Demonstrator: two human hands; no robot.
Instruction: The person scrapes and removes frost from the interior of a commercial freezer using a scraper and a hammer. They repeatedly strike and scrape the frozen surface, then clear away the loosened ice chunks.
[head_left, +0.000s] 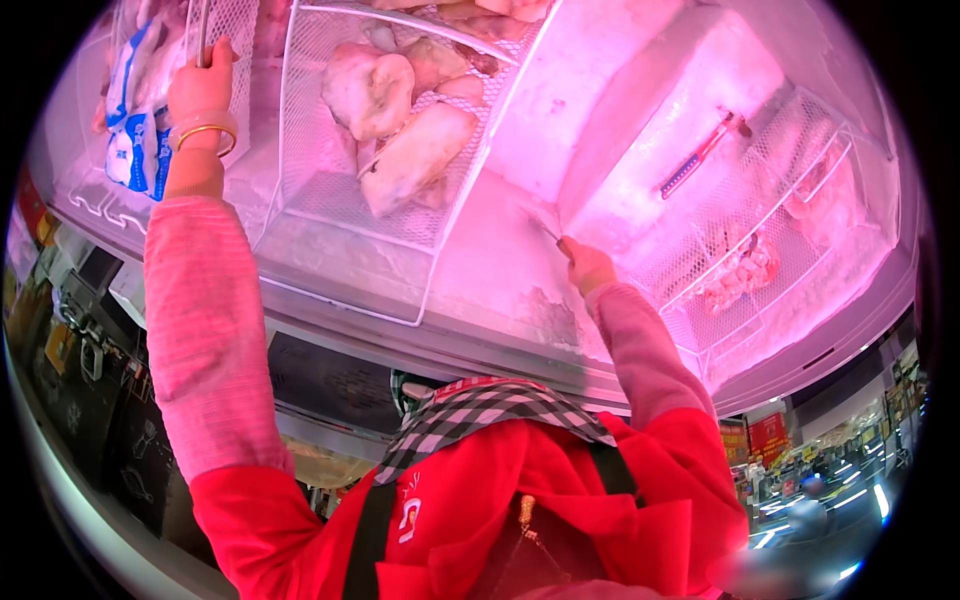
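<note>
My left hand, with a bangle at its wrist, is raised at the upper left and closed around a metal bar. Below and beside it lie blue-and-white plastic packages. My right hand grips the handle of a thin tool, whose far end is blurred against the frosted inner wall of a chest freezer. Between my hands, a white wire basket holds large pieces of frozen meat. A red-and-blue strip, perhaps a thermometer, lies on the ice to the right.
Another wire basket at the right holds pinkish meat pieces. The freezer's front rim runs between my body and the baskets. White wire hooks stick out at the left. A shop aisle with lights shows at the lower right.
</note>
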